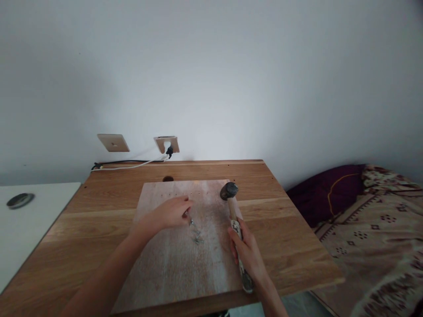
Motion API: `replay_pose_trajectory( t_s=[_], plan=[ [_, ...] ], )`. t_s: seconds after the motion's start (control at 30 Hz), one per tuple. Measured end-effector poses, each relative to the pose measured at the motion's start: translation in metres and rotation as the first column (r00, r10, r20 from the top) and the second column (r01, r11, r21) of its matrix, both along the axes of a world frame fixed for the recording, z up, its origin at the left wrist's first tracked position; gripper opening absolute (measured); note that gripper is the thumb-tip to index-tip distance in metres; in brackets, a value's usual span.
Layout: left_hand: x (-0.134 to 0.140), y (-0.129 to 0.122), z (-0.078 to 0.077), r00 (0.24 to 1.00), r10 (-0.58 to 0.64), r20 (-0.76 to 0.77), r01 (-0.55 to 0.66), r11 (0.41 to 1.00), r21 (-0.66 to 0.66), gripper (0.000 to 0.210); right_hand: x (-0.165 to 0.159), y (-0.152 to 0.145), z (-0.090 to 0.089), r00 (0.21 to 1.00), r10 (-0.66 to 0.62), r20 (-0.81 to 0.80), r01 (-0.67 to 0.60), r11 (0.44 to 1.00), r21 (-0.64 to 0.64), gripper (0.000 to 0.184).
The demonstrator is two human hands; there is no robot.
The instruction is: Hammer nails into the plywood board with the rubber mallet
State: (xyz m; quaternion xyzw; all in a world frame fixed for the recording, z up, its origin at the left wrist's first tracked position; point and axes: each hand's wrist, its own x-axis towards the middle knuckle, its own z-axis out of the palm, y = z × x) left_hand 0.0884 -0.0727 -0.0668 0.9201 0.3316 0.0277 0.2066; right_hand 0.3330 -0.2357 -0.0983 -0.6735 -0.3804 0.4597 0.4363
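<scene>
My right hand (245,246) is wrapped around the pale, wrapped handle of a mallet (236,226). Its dark, round head (228,191) points away from me, over the right edge of a flat wooden board (165,273). Above the middle of the board, my left hand (173,212) has its fingers pinched together, with a small shiny nail (186,213) at the fingertips. Just below those fingers lies a loose pile of nails (198,237). A row of small dark marks, too small to tell as holes or nail heads, crosses the board's far part.
The board rests on a wooden table (271,220) against a white wall. Behind it are a socket with a black plug (169,151), cables (132,166) and another wall plate (113,143). A white surface (29,237) stands left; a patterned cloth (373,246) and purple fabric (320,193) lie right.
</scene>
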Motion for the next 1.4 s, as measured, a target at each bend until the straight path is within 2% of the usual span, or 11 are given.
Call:
replay_pose_trajectory(
  t_s=[0.1, 0.2, 0.3, 0.37, 0.5, 0.63, 0.77, 0.93, 1.2, 1.27, 1.4],
  plan=[
    [0.008, -0.001, -0.006, 0.998, -0.007, 0.058, 0.007, 1.0, -0.006, 0.02, -0.001, 0.001, 0.001, 1.0, 0.008, 0.02, -0.008, 1.0, 0.012, 0.059],
    [0.023, 0.008, -0.008, 0.979, 0.01, 0.205, 0.0, 0.999, -0.051, 0.022, -0.001, 0.002, 0.001, 1.0, 0.005, 0.025, -0.005, 1.0, 0.009, 0.063],
    [0.045, 0.022, -0.012, 0.924, 0.065, 0.377, -0.034, 0.995, -0.089, 0.019, -0.002, 0.002, 0.002, 0.999, 0.014, 0.029, -0.014, 1.0, 0.013, 0.056],
    [0.06, 0.03, -0.018, 0.889, 0.117, 0.442, -0.096, 0.993, -0.07, 0.018, -0.002, 0.002, 0.003, 0.999, 0.013, 0.035, -0.014, 1.0, 0.015, 0.049],
    [0.078, 0.037, -0.033, 0.888, 0.159, 0.432, -0.179, 0.984, 0.007, 0.02, -0.003, 0.003, 0.006, 0.999, -0.001, 0.044, 0.001, 1.0, 0.001, 0.045],
    [0.079, 0.037, -0.042, 0.879, 0.169, 0.445, -0.204, 0.978, 0.031, 0.02, -0.003, 0.003, 0.007, 0.999, 0.012, 0.046, -0.011, 1.0, -0.005, 0.046],
    [0.076, 0.037, -0.044, 0.867, 0.176, 0.467, -0.216, 0.976, 0.032, 0.02, -0.002, 0.003, 0.005, 0.999, 0.018, 0.036, -0.018, 1.0, 0.001, 0.043],
    [0.076, 0.037, -0.043, 0.877, 0.131, 0.462, -0.164, 0.986, 0.033, 0.02, -0.002, 0.003, 0.004, 0.998, 0.016, 0.056, -0.017, 1.0, 0.012, 0.041],
    [0.079, 0.039, -0.051, 0.841, 0.129, 0.525, -0.184, 0.982, 0.053, 0.014, -0.004, 0.003, 0.005, 0.999, -0.027, 0.02, 0.026, 0.999, 0.026, 0.056],
    [0.078, 0.039, -0.052, 0.837, 0.134, 0.531, -0.185, 0.982, 0.044, 0.018, -0.005, 0.004, 0.007, 1.0, -0.03, 0.01, 0.029, 0.998, 0.056, 0.06],
    [0.078, 0.04, -0.057, 0.812, 0.198, 0.549, -0.209, 0.977, -0.043, 0.038, -0.009, 0.009, 0.011, 0.999, 0.031, 0.02, -0.032, 0.997, 0.072, 0.055]
  ],
)
